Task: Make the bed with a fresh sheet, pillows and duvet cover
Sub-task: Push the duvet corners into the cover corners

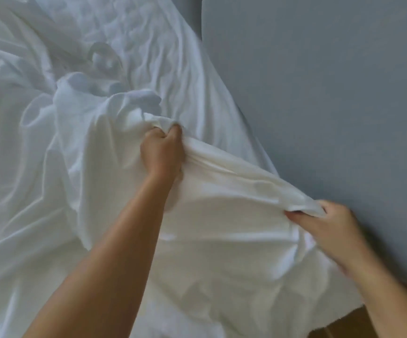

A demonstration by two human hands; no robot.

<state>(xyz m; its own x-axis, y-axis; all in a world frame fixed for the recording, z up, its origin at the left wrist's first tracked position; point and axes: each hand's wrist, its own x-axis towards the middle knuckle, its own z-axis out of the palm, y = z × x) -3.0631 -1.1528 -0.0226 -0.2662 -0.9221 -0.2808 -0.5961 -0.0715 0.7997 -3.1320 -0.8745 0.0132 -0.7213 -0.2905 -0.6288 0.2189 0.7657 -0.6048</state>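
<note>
A white sheet (222, 230) lies crumpled over the bed, bunched in folds toward the upper left. My left hand (162, 152) is closed in a fist on a gathered edge of the sheet near the middle of the view. My right hand (329, 228) pinches the same edge farther right, close to the wall. Between the two hands the edge is lifted and stretched taut. More wrinkled white fabric (124, 40) covers the bed beyond. No pillows are visible.
A plain grey-blue wall (319, 81) runs along the right side of the bed. A strip of brown wooden floor (353, 323) shows at the bottom right, beside the hanging edge of the sheet.
</note>
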